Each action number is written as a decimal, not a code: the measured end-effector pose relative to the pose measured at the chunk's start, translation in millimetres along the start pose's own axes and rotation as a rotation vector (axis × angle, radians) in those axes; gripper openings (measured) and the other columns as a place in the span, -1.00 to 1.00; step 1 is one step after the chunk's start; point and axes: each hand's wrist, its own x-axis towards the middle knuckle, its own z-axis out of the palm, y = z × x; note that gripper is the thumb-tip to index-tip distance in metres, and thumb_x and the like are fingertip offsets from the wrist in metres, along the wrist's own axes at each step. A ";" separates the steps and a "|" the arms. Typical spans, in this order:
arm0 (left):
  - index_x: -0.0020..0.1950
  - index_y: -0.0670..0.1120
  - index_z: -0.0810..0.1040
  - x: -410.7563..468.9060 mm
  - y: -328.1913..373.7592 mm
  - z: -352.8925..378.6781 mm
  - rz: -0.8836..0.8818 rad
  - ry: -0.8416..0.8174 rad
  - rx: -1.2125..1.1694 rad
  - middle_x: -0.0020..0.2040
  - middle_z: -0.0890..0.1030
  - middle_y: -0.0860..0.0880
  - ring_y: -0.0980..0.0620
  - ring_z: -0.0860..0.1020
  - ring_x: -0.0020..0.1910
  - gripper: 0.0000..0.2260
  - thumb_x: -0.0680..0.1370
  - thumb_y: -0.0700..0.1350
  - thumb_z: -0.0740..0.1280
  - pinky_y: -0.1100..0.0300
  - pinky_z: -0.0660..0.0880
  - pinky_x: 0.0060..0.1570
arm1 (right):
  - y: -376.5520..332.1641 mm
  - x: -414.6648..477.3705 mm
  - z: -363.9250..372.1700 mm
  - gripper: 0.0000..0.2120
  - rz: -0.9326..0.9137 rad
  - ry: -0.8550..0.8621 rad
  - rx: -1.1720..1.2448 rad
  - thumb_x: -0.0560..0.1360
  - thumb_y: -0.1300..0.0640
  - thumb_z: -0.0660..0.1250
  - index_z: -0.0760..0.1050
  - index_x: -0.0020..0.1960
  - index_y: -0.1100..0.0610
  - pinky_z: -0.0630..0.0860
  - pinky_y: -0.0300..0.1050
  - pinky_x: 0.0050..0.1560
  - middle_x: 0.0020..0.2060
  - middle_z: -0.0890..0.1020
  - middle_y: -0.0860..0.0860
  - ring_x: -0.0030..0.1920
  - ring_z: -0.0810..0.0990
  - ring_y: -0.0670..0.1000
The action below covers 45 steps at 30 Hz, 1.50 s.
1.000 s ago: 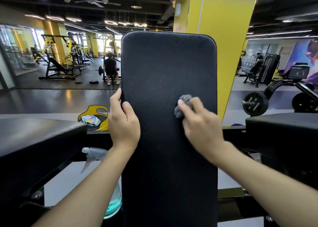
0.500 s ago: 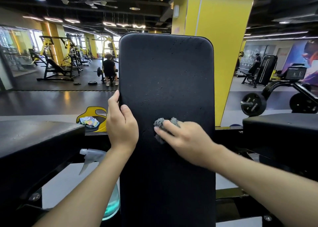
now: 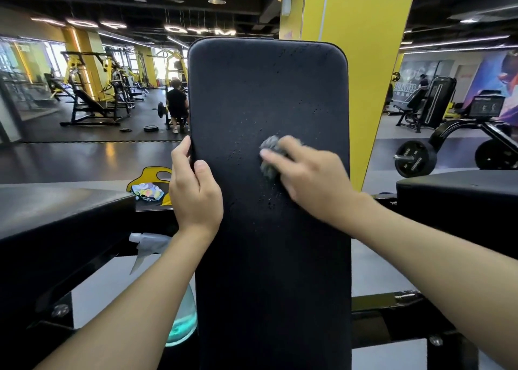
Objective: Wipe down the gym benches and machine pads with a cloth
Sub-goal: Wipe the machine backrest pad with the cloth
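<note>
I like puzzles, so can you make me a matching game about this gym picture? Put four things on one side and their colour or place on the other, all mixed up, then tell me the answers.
Things:
1. cloth
2. spray bottle
3. pillar
4. left hand

Clues:
a. yellow, behind the pad
b. grips the pad's left edge
c. grey, on the pad under the right hand
d. blue-green liquid inside, low beside the pad

Pairs: 1-c, 2-d, 3-a, 4-b.
</note>
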 end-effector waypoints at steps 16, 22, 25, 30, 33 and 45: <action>0.45 -0.12 0.42 -21.6 17.0 -26.7 -0.289 -0.088 -0.242 0.38 0.46 0.04 0.19 0.38 0.40 -0.50 0.57 0.00 0.03 0.26 0.28 0.43 | -70.8 -25.7 18.3 -0.68 -0.261 -0.047 0.062 0.55 0.29 0.18 0.56 0.24 0.22 0.32 -0.08 -0.46 0.01 0.59 0.11 -0.40 0.46 0.11; 0.49 -0.07 0.41 -19.8 14.3 -38.0 -0.394 -0.212 -0.317 0.43 0.48 0.06 0.16 0.39 0.44 -0.39 0.52 0.18 0.05 0.06 0.29 0.48 | -36.3 12.4 11.9 -0.63 -0.079 0.001 0.041 0.54 0.29 0.09 0.59 0.20 0.14 0.41 -0.05 -0.45 0.00 0.60 0.11 -0.35 0.51 0.13; 0.46 -0.09 0.44 -22.0 15.8 -41.8 -0.410 -0.220 -0.329 0.38 0.53 0.01 0.10 0.44 0.41 -0.40 0.53 0.19 0.05 -0.02 0.34 0.45 | -74.5 -5.8 19.6 -0.65 -0.134 -0.019 0.043 0.57 0.28 0.08 0.57 0.23 0.21 0.40 -0.04 -0.45 0.01 0.60 0.11 -0.37 0.51 0.14; 0.41 -0.06 0.34 -26.1 22.5 -50.9 -0.476 -0.205 -0.399 0.42 0.49 -0.02 0.18 0.41 0.41 -0.35 0.44 0.28 0.07 0.13 0.28 0.46 | -51.7 14.6 7.7 -0.65 -0.389 -0.084 0.018 0.53 0.28 0.12 0.56 0.21 0.10 0.40 -0.04 -0.44 -0.01 0.59 0.08 -0.37 0.51 0.14; 0.44 -0.08 0.31 -29.6 18.8 -55.8 -0.515 -0.229 -0.382 0.44 0.47 -0.01 0.14 0.39 0.43 -0.42 0.51 0.20 0.01 0.07 0.23 0.51 | -62.6 27.2 13.5 -0.61 0.029 -0.003 0.001 0.40 0.31 0.25 0.57 0.20 0.12 0.41 -0.07 -0.46 0.02 0.59 0.09 -0.38 0.51 0.14; 0.33 -0.04 0.48 -47.1 31.3 -74.9 -0.490 -0.284 -0.205 0.26 0.57 0.00 0.08 0.52 0.28 -0.71 0.61 -0.10 0.19 0.00 0.44 0.36 | -97.1 34.2 4.2 -0.59 -0.122 -0.239 0.175 0.40 0.26 0.21 0.54 0.20 0.01 0.37 -0.12 -0.50 0.02 0.52 0.02 -0.40 0.54 0.12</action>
